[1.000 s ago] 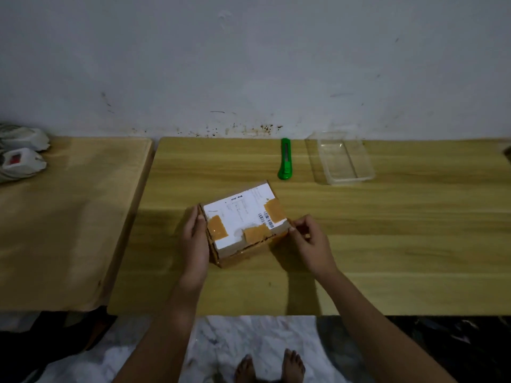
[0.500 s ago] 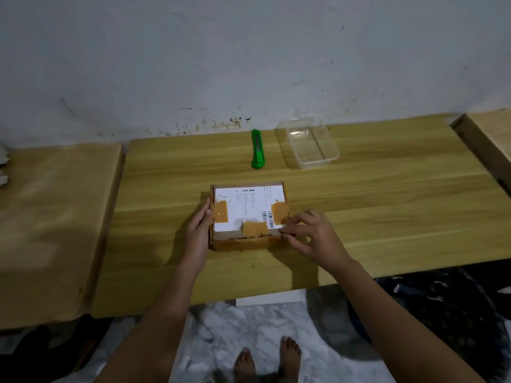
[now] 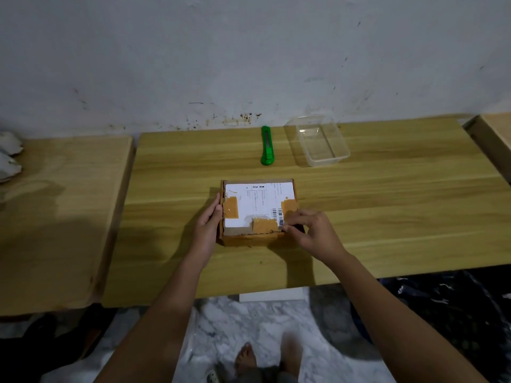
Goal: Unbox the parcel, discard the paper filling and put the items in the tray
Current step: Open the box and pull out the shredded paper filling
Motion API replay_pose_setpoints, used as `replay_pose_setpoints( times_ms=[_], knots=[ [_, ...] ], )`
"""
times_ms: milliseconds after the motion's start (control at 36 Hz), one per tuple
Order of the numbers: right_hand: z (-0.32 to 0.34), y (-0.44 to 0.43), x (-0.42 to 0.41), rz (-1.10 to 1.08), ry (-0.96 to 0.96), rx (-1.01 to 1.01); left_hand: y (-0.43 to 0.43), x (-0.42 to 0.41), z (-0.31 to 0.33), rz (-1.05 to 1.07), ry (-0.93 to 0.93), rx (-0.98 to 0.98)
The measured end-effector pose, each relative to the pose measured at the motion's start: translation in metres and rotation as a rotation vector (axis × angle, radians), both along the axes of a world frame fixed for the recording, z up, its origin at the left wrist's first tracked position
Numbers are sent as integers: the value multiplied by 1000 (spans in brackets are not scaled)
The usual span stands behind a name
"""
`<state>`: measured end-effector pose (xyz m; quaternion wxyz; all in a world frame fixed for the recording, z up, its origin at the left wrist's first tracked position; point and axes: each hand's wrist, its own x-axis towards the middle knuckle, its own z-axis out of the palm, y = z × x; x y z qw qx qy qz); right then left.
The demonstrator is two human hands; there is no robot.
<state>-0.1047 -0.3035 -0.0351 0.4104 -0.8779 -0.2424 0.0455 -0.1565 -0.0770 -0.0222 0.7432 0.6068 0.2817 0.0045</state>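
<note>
Parcel, left hand flat against side

Parcel label: print + barcode, too small to read.

Parcel — a small, flat, brown cardboard box, closed, lying level near the middle of the wooden table. A white printed label covers most of its top, with a barcode near the right edge. Three patches of tan tape hold the lid: left, right and front. The left hand lies flat against its left side; the right hand pinches at its near right corner.

Tray — clear plastic, rectangular, upright, nothing in it, farther back and to the right, well apart from the parcel.
</note>
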Motion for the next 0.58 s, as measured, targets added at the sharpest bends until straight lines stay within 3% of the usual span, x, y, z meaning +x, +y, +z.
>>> replay_pose_setpoints(
  times_ms=[139, 278, 472, 583],
  knots=[
    [10, 4, -2, -7, -30, -17, -2, 0, -1, -1, -10, 16],
    [42, 7, 3, -84, -77, 166, -5, 2, -1, 50, 29, -3],
    [74, 37, 55, -218, -293, 197, -8, 0, -5, -5, -50, 105],
    [73, 57, 86, -344, -278, 279, -13, 2, -14, 57, -89, 111]
  ],
)
